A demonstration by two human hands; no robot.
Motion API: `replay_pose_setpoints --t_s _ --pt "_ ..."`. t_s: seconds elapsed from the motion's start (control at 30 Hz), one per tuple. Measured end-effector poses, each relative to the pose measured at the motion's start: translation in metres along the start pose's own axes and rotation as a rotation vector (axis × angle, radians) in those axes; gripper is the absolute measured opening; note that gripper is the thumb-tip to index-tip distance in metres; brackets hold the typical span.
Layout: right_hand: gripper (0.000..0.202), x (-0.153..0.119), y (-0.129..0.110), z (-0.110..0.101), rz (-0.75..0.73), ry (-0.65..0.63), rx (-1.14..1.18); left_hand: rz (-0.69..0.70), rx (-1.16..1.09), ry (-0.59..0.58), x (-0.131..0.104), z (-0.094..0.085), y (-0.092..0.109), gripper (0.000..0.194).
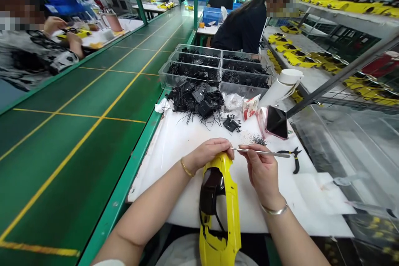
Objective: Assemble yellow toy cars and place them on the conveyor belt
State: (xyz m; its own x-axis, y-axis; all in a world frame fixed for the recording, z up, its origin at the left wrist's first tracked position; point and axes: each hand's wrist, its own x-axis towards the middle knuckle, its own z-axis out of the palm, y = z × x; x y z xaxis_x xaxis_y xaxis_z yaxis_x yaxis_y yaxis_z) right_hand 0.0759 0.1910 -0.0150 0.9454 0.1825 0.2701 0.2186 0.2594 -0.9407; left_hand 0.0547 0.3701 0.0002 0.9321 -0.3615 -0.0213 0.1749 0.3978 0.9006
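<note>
A yellow toy car body (233,199) with dark windows lies lengthwise in front of me, its near end over my lap. My left hand (215,151) is closed around the far end of the car body. In my right hand (263,170) is a pair of metal tweezers (271,152), pinched between thumb and fingers. Its tip points left and meets the fingertips of my left hand. Whether the tip holds a small part is too fine to make out. Beyond my hands lie a few black plastic parts (232,123) and a scatter of tiny black bits (258,139).
A heap of black parts (199,97) lies before a clear divided bin (165,77). To the right are a white bottle (282,87), a phone (277,122) and cutting pliers (295,160). A green conveyor (93,133) runs along the left. Co-workers sit nearby; racks hold yellow car bodies.
</note>
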Motion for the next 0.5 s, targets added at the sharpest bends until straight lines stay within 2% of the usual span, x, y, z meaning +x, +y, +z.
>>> replay_pose_setpoints --t_s 0.2,0.5 --pt "0.011 -0.0038 0.0015 0.0021 -0.005 0.037 0.01 -0.019 -0.064 0.0 0.0007 -0.0006 0.0001 0.033" --pt "0.011 -0.0105 0.0045 0.0021 -0.092 0.038 -0.056 -0.021 -0.014 -0.003 0.0004 0.0003 0.0022 0.033"
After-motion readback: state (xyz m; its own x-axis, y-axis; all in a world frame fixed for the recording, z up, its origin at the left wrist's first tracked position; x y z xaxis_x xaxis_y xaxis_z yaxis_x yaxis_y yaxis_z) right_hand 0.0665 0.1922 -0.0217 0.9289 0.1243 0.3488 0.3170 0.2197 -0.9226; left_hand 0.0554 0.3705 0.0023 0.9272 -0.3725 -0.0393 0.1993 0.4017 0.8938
